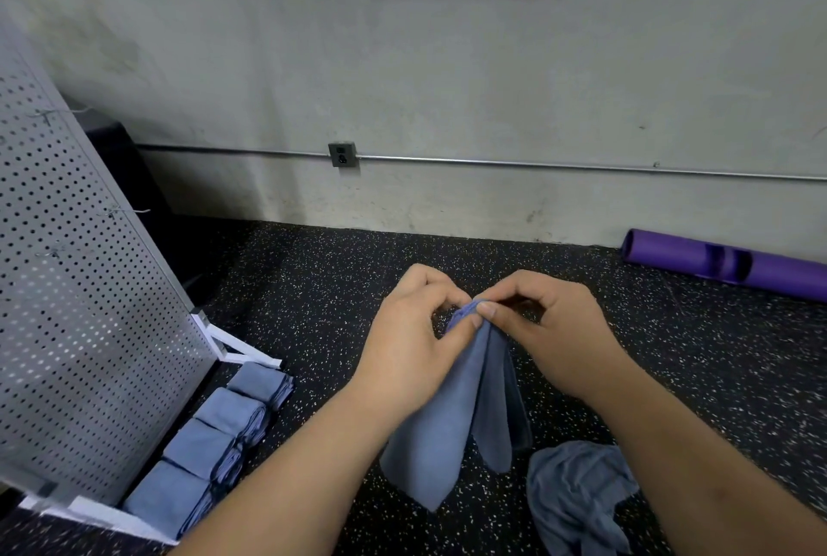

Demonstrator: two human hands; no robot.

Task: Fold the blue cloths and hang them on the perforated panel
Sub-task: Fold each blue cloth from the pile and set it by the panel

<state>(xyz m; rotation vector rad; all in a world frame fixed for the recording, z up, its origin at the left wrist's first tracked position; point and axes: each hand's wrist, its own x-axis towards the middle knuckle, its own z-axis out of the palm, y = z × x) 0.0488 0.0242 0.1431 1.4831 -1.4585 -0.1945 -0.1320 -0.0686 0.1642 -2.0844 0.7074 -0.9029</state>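
Above the near middle of the floor (pixel 313 296), our left hand (pixel 409 331) and right hand (pixel 550 331) meet fingertip to fingertip. Each pinches the gathered top corners of one blue cloth (pixel 443 434), which hangs from them in loose panels. To fold it well, we should square those corners before dropping the layers (a skewed pinch will likely give a crooked fold). A crumpled cloth (pixel 577 493) lies just beside it, toward the near right. A row of folded cloths (pixel 215 434) lines the foot of the perforated panel (pixel 80 287) at the left edge, its wire hooks (pixel 121 212) bare.
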